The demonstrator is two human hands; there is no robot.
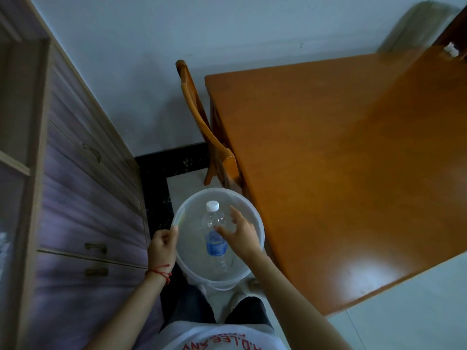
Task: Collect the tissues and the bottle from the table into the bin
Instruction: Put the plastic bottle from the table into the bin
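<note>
A clear plastic bottle (214,233) with a white cap and blue label lies slanted inside the round translucent white bin (255,218), which is held above the floor beside the table. My left hand (163,245) grips the bin's left rim. Just above the bottle, my right hand (241,234) hovers with its fingers spread and nothing in them. The orange wooden table (341,160) fills the right side. A small white crumpled thing, perhaps a tissue (451,50), lies at its far right corner.
A wooden chair (199,117) is pushed in at the table's far left edge, just behind the bin. A purple-fronted cabinet with drawers (83,198) lines the left wall. My legs (219,311) stand below the bin on a light tiled floor.
</note>
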